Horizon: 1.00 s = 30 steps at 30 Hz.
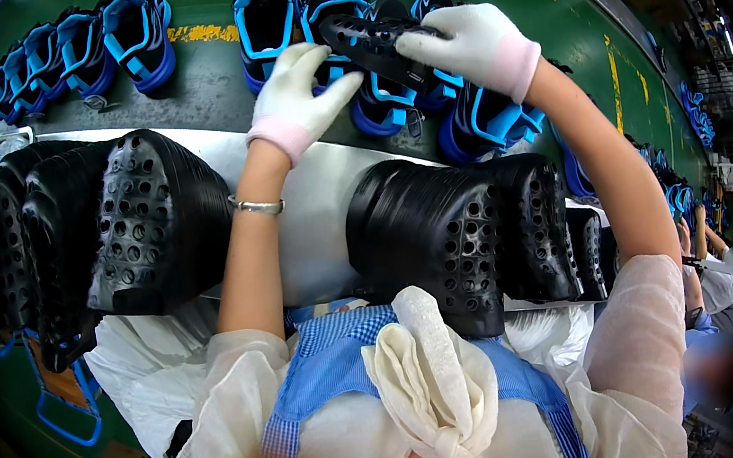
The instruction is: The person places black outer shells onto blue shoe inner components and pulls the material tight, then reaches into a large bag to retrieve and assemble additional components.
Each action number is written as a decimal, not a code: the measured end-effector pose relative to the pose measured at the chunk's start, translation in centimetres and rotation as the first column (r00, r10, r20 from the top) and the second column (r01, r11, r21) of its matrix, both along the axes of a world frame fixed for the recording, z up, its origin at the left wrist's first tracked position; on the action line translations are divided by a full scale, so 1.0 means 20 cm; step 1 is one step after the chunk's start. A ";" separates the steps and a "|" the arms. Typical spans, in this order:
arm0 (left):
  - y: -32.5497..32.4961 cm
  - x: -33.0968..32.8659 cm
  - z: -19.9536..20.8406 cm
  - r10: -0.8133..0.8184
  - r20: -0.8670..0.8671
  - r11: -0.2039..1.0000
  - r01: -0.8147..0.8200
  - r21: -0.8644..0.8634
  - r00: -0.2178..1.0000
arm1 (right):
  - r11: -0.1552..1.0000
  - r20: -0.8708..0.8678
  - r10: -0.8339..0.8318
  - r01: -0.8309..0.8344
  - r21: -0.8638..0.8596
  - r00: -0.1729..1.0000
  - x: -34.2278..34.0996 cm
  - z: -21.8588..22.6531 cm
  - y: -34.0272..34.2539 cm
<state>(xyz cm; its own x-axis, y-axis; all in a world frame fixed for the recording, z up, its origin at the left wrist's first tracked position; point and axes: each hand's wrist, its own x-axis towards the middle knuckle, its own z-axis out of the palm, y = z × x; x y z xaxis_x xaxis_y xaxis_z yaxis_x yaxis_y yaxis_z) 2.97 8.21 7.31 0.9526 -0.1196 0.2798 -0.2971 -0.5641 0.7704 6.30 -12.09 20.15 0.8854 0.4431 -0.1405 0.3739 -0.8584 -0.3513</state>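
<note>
Above the shoes, my right hand [476, 44], in a white glove with a pink cuff, grips one end of a black perforated plastic shoe insert [371, 44]. My left hand [300, 98], gloved the same way, has its thumb and fingers apart close to the insert's other end; whether the fingertips touch it I cannot tell. Beneath and around the hands stand dark shoes with bright blue linings, among them one sports shoe [266, 19] left of the insert and another shoe [483, 119] below my right hand.
Nested black perforated inserts stand in a left stack [145, 221] and a right stack [430, 238] on a pale work surface [311, 209] before me. A row of similar shoes [137, 40] runs across the green surface at far left. Other people are at both sides.
</note>
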 end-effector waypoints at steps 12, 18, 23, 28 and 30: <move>-0.28 0.10 -0.23 0.041 0.120 0.994 -0.052 0.095 0.992 | 0.960 -0.078 -0.138 0.114 -0.254 0.987 0.26 -0.07 0.15; -0.28 0.09 -0.09 0.065 -0.127 0.964 -0.030 0.263 0.990 | 0.884 0.087 0.198 -0.140 -0.446 0.976 0.31 -0.39 0.28; -0.22 0.24 -0.09 -0.074 -0.480 0.886 0.278 0.371 0.874 | 0.882 -0.132 -0.020 -0.045 -0.470 0.991 0.36 -0.42 0.41; -0.23 0.31 -0.06 -0.090 -0.560 0.827 0.375 0.419 0.824 | 0.881 -0.016 0.028 -0.032 -0.472 0.999 0.47 -0.55 0.41; -0.25 0.31 -0.03 -0.050 -0.588 0.822 0.368 0.435 0.807 | 0.911 0.012 0.000 0.005 -0.411 1.000 0.48 -0.58 0.42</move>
<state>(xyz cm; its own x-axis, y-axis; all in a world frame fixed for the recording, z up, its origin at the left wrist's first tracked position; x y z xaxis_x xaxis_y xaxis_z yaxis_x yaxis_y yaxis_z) 9.18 3.11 6.65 0.8541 -0.3051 -0.4212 -0.0920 -0.8858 0.4549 15.98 -3.60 8.53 0.8892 0.3458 -0.2996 0.3731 -0.9270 0.0374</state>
